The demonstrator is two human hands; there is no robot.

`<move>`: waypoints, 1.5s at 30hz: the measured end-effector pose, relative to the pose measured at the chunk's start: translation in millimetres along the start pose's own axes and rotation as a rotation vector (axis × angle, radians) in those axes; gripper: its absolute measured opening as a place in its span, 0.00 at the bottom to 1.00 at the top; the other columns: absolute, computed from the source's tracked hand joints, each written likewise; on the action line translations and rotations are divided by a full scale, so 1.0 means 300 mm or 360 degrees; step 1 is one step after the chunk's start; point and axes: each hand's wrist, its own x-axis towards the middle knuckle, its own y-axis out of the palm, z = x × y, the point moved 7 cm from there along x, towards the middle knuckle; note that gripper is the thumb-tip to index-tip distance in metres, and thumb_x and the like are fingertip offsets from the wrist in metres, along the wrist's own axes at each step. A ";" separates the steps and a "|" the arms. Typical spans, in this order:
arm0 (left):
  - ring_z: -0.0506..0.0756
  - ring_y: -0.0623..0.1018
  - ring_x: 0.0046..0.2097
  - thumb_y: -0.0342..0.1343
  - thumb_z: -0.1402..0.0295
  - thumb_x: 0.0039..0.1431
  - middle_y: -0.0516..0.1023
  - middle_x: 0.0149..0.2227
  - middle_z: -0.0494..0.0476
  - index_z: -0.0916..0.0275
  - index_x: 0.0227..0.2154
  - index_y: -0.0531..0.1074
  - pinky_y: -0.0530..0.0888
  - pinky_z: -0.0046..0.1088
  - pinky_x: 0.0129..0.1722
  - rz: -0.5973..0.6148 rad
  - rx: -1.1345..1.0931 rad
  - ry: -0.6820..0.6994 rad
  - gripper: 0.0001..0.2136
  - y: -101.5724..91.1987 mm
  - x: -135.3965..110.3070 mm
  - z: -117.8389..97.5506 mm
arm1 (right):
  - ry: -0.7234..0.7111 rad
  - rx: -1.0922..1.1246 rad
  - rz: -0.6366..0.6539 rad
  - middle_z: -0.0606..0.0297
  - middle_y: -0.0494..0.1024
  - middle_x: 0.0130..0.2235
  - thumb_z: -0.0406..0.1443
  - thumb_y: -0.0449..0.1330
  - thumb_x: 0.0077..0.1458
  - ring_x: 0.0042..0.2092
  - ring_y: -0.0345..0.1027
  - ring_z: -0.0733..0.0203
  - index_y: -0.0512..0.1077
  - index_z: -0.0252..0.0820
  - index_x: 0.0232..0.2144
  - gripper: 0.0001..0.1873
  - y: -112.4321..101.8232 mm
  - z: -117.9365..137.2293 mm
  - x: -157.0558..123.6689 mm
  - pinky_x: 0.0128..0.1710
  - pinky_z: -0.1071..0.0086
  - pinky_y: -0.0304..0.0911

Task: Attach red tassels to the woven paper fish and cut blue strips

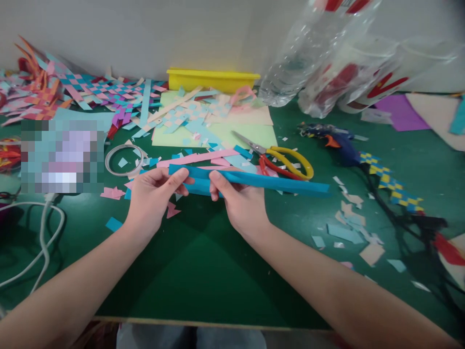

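Observation:
A blue paper strip (283, 182) is stretched level between my two hands, above the green table. Its left end is pinched by my left hand (154, 194), thumb on top. My right hand (243, 198) grips the strip a little farther along, and the long end juts out to the right. Below the front layer, between the hands, another blue layer shows; I cannot tell whether it is a fold or a second strip. Behind the hands lie pink paper strips (198, 158) and scissors (274, 157) with yellow and red handles.
A tape roll (124, 160) lies left of the hands, a cable (45, 242) beyond it. Woven paper pieces (98, 92) and a yellow box (214, 80) line the back. At right are a blue glue gun (339, 145), wrapped cups (378, 72), a plastic bottle (290, 68) and paper scraps (350, 228).

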 end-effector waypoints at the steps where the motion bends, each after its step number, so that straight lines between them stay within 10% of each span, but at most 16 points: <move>1: 0.47 0.74 0.24 0.64 0.60 0.52 0.78 0.25 0.51 0.62 0.22 0.74 0.73 0.23 0.28 -0.0020 -0.0028 0.0027 0.11 -0.007 0.005 -0.007 | 0.0003 0.0007 -0.0012 0.72 0.71 0.21 0.41 0.63 0.54 0.22 0.63 0.70 0.71 0.43 0.23 0.11 -0.004 -0.004 0.001 0.23 0.72 0.65; 9: 0.45 0.73 0.23 0.57 0.65 0.58 0.73 0.30 0.50 0.63 0.26 0.70 0.73 0.21 0.25 -0.0385 -0.0353 0.0206 0.08 -0.099 0.041 -0.037 | 0.0001 0.0110 -0.0119 0.72 0.70 0.21 0.41 0.63 0.54 0.23 0.63 0.70 0.70 0.44 0.21 0.13 -0.028 -0.016 0.003 0.24 0.73 0.64; 18: 0.54 0.79 0.33 0.60 0.67 0.54 0.79 0.30 0.55 0.63 0.34 0.74 0.75 0.28 0.34 0.0613 0.0241 0.0070 0.07 0.118 -0.042 -0.025 | 0.0095 0.0175 0.0015 0.73 0.70 0.20 0.43 0.64 0.53 0.20 0.62 0.70 0.69 0.44 0.21 0.14 0.010 -0.020 -0.023 0.22 0.72 0.65; 35: 0.49 0.70 0.20 0.59 0.59 0.56 0.71 0.18 0.49 0.61 0.24 0.75 0.69 0.23 0.20 -0.0014 0.0380 0.0183 0.11 0.011 -0.025 -0.045 | 0.0124 0.0208 -0.0048 0.69 0.77 0.25 0.41 0.66 0.50 0.20 0.65 0.69 0.74 0.44 0.26 0.08 -0.001 -0.034 -0.004 0.21 0.71 0.67; 45: 0.52 0.76 0.25 0.64 0.61 0.50 0.76 0.23 0.51 0.60 0.26 0.76 0.73 0.26 0.24 0.0059 0.0194 0.0110 0.08 0.028 -0.020 -0.013 | 0.0113 0.0151 0.0015 0.70 0.77 0.24 0.40 0.66 0.50 0.21 0.66 0.69 0.74 0.44 0.23 0.09 0.010 -0.022 -0.014 0.21 0.71 0.67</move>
